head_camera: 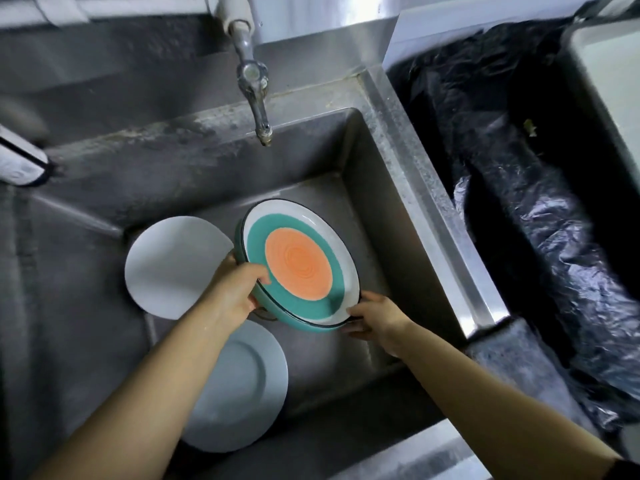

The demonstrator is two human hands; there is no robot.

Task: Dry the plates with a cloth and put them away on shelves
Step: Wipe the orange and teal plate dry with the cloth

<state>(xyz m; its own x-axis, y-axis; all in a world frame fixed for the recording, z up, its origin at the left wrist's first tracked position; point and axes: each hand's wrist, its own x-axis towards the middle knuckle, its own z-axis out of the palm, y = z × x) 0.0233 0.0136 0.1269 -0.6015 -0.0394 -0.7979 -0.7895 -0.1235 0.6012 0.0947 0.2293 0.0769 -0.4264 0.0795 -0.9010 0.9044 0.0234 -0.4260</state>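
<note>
Two hands hold one colourful plate over the steel sink, tilted, its far rim raised toward the tap. Left hand grips the plate's left edge, thumb curled over the teal band, fingers hidden beneath. Right hand grasps the near-right rim, fingers wrapped under the edge. Plate face shows an orange centre, a teal ring, a white border and a dark rim line; a teal underside or a second dish shows just below the near edge, cannot tell which. Two white plates lie in the basin: one white plate at the left, leaning against the left wall and partly behind the left wrist; a second white plate nearer, partly covered by the left forearm, its rim close to the near wall. Open basin floor shows to the right of the held plate, up to the right wall, and on the far side under the tap spout. Right of the sink's flat rim, a bin lined with a black bag sits close alongside. A white object with a dark edge sits at the far left, blurred.
</note>
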